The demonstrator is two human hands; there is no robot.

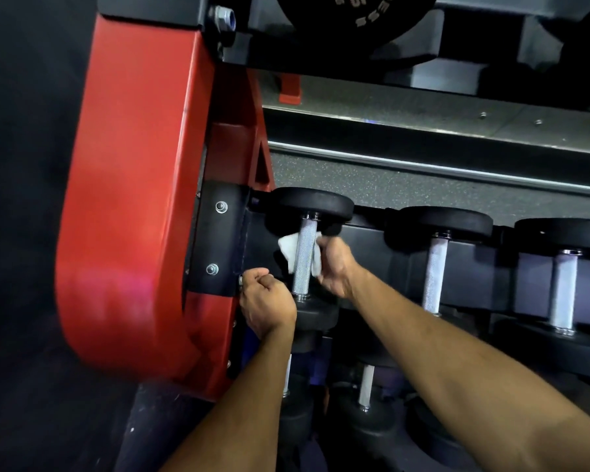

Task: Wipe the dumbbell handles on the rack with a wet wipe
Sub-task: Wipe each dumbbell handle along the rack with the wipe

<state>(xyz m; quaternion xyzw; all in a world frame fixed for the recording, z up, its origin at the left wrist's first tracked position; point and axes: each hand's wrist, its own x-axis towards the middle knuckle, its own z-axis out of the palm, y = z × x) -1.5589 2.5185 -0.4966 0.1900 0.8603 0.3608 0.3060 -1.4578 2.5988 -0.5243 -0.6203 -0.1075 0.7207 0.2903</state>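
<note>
weight plate (351, 18), partial "5", letters unreadable

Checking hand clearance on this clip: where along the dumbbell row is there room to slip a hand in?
Open gaps lie between the second handle and third handle. Crowded at the first handle: the right hand holds the wipe round it, and the left hand fills the gap to the red rack frame.
</note>
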